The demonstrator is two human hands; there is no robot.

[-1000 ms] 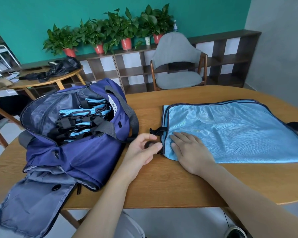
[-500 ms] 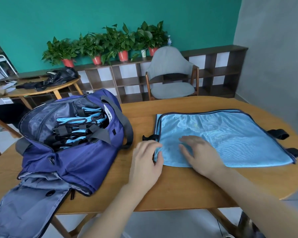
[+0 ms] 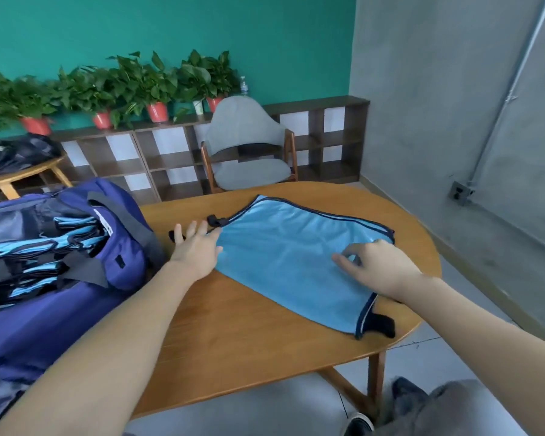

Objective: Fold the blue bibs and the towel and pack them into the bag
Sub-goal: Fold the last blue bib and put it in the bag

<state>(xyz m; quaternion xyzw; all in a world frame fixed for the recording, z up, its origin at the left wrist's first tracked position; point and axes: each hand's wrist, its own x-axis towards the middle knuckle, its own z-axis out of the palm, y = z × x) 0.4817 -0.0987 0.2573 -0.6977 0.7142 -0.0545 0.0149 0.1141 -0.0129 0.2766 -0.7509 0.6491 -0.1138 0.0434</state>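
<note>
A light blue bib [image 3: 283, 256] with dark trim and black straps lies flat on the wooden table [image 3: 249, 335]. My left hand [image 3: 197, 248] rests flat on its left edge, fingers straight and spread. My right hand [image 3: 379, 267] lies on the bib's right part with fingers bent, touching the cloth. At the left stands an open purple bag [image 3: 76, 278], holding several folded blue bibs [image 3: 38, 256] with black straps.
A grey chair [image 3: 247, 146] stands behind the table, before a low shelf [image 3: 324, 143] with potted plants [image 3: 132, 86]. A second table [image 3: 19, 176] with dark bags is at the far left. The table's right edge drops off near a grey wall.
The view has swung right. My right hand slid across the bib to its right side. My left hand flattened out on the bib's left edge.
</note>
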